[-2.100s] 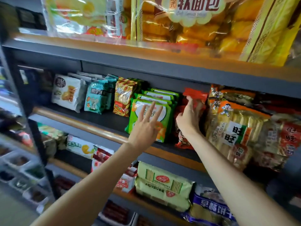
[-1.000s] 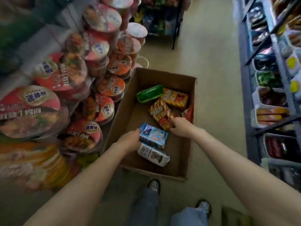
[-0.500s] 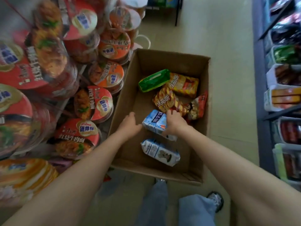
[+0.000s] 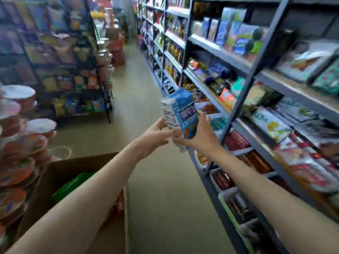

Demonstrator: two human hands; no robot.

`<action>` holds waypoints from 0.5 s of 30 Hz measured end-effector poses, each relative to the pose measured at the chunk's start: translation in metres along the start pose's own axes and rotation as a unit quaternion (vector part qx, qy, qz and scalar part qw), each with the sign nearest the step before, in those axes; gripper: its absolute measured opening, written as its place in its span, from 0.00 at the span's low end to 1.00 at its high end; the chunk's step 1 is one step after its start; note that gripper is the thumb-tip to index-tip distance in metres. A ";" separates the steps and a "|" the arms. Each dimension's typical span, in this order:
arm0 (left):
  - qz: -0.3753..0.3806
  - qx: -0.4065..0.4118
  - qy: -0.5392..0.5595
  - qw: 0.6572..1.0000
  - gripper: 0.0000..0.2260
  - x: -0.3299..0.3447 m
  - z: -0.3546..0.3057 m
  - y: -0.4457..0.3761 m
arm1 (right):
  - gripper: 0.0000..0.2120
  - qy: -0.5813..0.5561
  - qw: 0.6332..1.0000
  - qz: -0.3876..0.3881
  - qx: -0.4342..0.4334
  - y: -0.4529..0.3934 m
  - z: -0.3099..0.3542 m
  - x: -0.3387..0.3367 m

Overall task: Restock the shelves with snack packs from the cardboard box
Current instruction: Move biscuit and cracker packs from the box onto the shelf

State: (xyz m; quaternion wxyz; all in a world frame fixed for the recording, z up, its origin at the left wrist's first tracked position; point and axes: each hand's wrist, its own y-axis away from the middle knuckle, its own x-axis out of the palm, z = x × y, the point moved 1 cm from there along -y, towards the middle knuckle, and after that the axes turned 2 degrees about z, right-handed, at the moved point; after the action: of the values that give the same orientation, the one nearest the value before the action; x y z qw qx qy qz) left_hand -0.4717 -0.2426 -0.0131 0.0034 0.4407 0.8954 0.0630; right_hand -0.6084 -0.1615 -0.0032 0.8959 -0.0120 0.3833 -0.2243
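Two light blue snack packs (image 4: 184, 110) are held upright together in the aisle, in front of the grey shelves (image 4: 236, 123) on the right. My right hand (image 4: 200, 136) grips the front pack from below and the side. My left hand (image 4: 156, 132) touches the white-blue pack behind it, fingers spread on its left edge. The cardboard box (image 4: 60, 167) stands on the floor at lower left, partly hidden by my left forearm; a green pack (image 4: 73, 184) and a red pack (image 4: 119, 202) show inside it.
Stacks of instant noodle bowls (image 4: 22, 143) crowd the left edge beside the box. A black wire rack (image 4: 73, 70) of goods stands further back on the left. The beige aisle floor (image 4: 132, 85) runs ahead between the rack and the long shelves.
The blue packs were lying in the box with my hands on them; now both packs are lifted out and held up beside the shelves, and my view has swung up along the aisle.
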 end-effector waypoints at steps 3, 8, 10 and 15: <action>0.062 0.025 -0.005 0.998 0.18 0.063 -0.028 -0.038 | 0.31 -0.115 0.992 0.026 0.035 0.006 -0.046 -0.090; 0.223 0.041 -0.028 0.974 0.24 0.161 -0.066 -0.088 | 0.15 -0.212 0.971 0.031 0.110 0.033 -0.106 -0.220; 0.262 0.045 -0.050 0.963 0.27 0.197 -0.077 -0.108 | 0.18 -0.256 0.959 0.020 0.121 0.044 -0.124 -0.252; 0.220 0.069 -0.061 0.971 0.06 0.274 -0.100 -0.161 | 0.22 -0.096 0.983 -0.139 0.066 0.054 -0.151 -0.309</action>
State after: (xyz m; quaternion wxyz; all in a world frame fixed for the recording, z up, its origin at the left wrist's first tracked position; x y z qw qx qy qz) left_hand -0.7725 -0.1340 0.0814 0.0139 0.6294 0.7765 -0.0272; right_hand -0.8791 0.0370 0.0903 0.8877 -0.0276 0.2743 -0.3687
